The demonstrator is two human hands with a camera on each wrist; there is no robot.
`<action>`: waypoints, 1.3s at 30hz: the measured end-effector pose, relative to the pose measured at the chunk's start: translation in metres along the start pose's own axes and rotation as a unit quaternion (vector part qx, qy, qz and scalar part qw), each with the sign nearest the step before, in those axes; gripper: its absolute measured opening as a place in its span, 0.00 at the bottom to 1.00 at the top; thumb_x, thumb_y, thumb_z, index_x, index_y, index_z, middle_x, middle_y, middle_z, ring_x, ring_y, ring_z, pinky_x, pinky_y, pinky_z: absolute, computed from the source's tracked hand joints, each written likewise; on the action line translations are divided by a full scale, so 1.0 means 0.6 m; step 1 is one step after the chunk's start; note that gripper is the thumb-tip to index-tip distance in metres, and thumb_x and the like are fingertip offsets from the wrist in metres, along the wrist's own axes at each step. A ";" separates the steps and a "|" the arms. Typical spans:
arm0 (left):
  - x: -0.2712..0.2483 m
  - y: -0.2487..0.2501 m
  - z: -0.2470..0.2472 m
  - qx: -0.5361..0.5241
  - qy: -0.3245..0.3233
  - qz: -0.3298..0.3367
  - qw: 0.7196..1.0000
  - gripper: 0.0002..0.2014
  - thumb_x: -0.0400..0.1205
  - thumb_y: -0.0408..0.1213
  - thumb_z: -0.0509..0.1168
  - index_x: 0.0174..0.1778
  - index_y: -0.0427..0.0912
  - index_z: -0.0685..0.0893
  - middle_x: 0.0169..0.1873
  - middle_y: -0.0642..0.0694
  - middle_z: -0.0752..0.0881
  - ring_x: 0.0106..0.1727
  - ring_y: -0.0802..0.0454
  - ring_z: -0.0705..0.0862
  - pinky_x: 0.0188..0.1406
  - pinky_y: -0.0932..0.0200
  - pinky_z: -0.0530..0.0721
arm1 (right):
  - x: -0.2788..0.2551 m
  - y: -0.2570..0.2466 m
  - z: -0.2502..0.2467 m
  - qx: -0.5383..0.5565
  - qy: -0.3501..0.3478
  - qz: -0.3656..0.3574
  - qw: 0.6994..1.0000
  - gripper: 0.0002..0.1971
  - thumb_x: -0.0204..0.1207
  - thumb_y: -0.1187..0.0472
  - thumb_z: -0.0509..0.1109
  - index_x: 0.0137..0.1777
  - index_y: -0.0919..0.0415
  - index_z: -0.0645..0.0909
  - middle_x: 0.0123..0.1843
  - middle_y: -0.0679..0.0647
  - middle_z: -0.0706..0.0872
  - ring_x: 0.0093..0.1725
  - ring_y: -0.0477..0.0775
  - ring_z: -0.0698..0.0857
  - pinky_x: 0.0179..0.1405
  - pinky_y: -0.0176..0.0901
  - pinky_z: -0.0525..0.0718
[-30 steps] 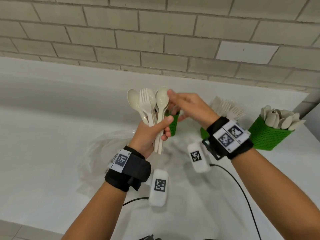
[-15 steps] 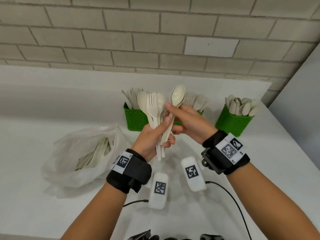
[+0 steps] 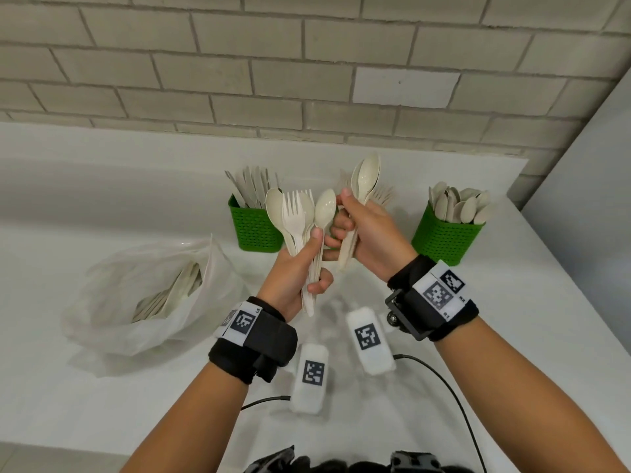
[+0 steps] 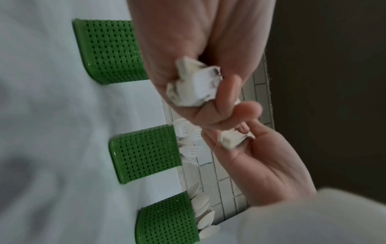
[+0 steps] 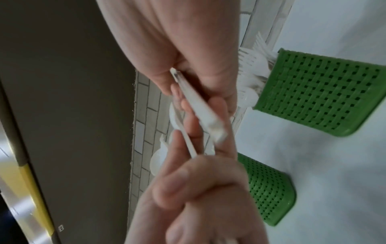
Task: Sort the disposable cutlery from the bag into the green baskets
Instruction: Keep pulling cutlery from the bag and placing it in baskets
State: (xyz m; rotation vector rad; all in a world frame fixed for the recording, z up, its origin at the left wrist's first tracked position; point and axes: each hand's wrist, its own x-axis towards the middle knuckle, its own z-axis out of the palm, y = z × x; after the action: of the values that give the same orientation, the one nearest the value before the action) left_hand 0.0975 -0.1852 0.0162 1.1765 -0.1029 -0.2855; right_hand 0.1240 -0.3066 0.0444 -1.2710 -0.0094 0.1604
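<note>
Above the white counter, my left hand (image 3: pixel 312 264) grips a bunch of beige cutlery (image 3: pixel 296 216), spoons and one fork, heads up. Close on its right, my right hand (image 3: pixel 346 223) grips a few stacked spoons (image 3: pixel 368 174) by their handles, touching the left fingers. In the left wrist view the handle ends (image 4: pixel 194 85) stick out of my left fist (image 4: pixel 219 99). The right wrist view shows spoon handles (image 5: pixel 200 105) in my right hand (image 5: pixel 196 99). Three green baskets stand behind: knives (image 3: pixel 254 230), forks (image 3: pixel 384 196) mostly hidden by my hands, and spoons (image 3: pixel 447 233).
A clear plastic bag (image 3: pixel 153 295) with more cutlery lies open at the left. Two white tagged boxes (image 3: pixel 370 339) (image 3: pixel 309 380) with a black cable (image 3: pixel 454 394) lie near my wrists. A brick wall (image 3: pixel 307 80) stands behind and a grey panel (image 3: pixel 587 199) to the right.
My right hand went from touching a spoon in the left bunch to holding spoons lifted apart from it on the right. The view shifted right, showing the bag and all three baskets.
</note>
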 end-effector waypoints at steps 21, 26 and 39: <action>-0.004 0.007 -0.041 0.100 -0.062 -0.012 0.993 0.25 0.71 0.64 0.52 0.63 0.60 0.73 0.34 0.44 0.88 0.12 0.56 0.62 0.17 0.65 0.55 | 0.009 -0.007 0.038 -0.019 0.101 -0.095 0.990 0.18 0.80 0.52 0.66 0.30 0.53 0.67 0.19 0.44 0.65 0.21 0.43 0.66 0.24 0.36 0.68; -0.001 0.007 -0.057 -0.003 -0.063 -0.036 0.997 0.22 0.72 0.61 0.54 0.63 0.64 0.74 0.41 0.47 0.78 0.20 0.59 0.68 0.16 0.68 0.58 | 0.011 -0.019 0.056 0.035 0.199 -0.167 0.965 0.15 0.81 0.54 0.66 0.33 0.55 0.71 0.18 0.42 0.68 0.22 0.43 0.69 0.26 0.37 0.75; 0.020 0.020 -0.089 -0.090 -0.087 -0.049 0.991 0.14 0.86 0.33 0.50 0.59 0.44 0.80 0.38 0.47 0.78 0.31 0.58 0.72 0.23 0.66 0.70 | 0.007 0.032 0.078 -0.200 0.081 -0.048 0.975 0.10 0.72 0.58 0.76 0.35 0.60 0.80 0.25 0.50 0.76 0.20 0.41 0.71 0.15 0.31 0.64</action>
State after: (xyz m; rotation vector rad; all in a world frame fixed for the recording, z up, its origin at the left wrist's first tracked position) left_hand 0.1234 -0.1366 0.0061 0.9770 -0.1690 -0.4754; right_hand 0.1217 -0.2561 0.0397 -1.6796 0.0394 -0.0328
